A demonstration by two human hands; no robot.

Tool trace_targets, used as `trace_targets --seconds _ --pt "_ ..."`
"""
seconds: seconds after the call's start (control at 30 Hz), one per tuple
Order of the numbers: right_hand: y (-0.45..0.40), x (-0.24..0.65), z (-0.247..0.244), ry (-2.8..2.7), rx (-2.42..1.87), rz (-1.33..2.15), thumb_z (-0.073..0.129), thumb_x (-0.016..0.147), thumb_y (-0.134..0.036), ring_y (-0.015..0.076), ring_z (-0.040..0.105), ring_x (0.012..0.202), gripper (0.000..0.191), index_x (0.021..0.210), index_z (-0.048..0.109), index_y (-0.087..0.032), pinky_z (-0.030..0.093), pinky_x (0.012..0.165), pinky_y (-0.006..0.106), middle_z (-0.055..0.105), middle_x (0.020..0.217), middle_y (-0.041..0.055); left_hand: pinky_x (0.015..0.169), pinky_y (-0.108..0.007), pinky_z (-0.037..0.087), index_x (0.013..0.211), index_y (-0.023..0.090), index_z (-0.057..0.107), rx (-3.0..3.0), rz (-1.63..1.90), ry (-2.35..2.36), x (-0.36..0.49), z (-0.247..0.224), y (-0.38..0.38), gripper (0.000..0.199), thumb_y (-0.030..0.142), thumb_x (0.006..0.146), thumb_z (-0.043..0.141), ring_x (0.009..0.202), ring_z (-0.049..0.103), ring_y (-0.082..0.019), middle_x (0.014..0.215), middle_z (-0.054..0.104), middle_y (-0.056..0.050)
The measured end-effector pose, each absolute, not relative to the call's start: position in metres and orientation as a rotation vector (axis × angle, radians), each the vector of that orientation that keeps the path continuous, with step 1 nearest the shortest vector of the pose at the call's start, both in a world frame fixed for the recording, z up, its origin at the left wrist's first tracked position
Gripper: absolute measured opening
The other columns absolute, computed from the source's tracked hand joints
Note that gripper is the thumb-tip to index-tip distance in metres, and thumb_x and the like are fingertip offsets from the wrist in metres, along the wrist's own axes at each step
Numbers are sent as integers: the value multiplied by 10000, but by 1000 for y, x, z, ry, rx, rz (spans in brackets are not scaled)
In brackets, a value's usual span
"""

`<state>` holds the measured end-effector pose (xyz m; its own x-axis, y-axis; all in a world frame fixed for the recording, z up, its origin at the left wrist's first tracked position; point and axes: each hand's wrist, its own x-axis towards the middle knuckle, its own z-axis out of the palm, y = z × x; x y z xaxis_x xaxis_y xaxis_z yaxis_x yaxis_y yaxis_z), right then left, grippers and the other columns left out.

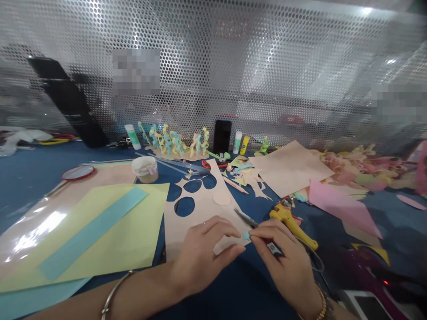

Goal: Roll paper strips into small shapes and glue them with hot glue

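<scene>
A small light-blue paper piece (247, 235) is pinched at its right side between the thumb and fingertips of my right hand (283, 255). Facing it from the left is my left hand (210, 251), its thumb and curved fingers apart with nothing visible between them. Beneath and beyond the hands lies a pale pink sheet (200, 209) with several round holes cut in it, and a loose pale pink disc (221, 197) rests on top. Scissors (246, 218) lie just behind my right hand, their handles hidden by it.
A yellow-handled glue gun (295, 224) lies to the right. Yellow-green paper (130, 226) bearing a blue strip (96, 231) lies left, below a white tub (145, 170). Curled paper decorations (176, 142) and a phone (222, 135) stand before the perforated metal panel (213, 66).
</scene>
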<state>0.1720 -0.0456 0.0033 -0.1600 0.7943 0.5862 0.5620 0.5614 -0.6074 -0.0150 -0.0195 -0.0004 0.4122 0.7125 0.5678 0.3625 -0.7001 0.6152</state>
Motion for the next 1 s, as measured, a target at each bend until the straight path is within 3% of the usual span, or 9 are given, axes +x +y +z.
trace_targets --seconds 0.33,0.53,1.0 --pt "-45 174 5 -1860 -1091 322 550 880 -136 170 619 766 134 953 635 -211 522 631 261 626 836 48 690 -235 484 870 204 608 2469 1237 915 -16 -2 -18 52 164 881 578 786 647 -135 838 679 -5" --pt "-45 175 6 -1925 -1079 300 559 872 -130 169 616 763 116 865 646 -206 521 686 278 623 815 39 698 -251 482 905 211 615 2552 1243 933 -18 -1 -18 59 181 893 566 801 655 -139 862 694 -1" --pt "-46 176 5 -1991 -1084 337 524 892 -127 160 605 773 125 894 609 -217 503 669 257 606 838 37 695 -254 488 902 206 615 2558 1242 893 -19 -1 -16 85 148 894 554 772 648 -142 845 695 -5"
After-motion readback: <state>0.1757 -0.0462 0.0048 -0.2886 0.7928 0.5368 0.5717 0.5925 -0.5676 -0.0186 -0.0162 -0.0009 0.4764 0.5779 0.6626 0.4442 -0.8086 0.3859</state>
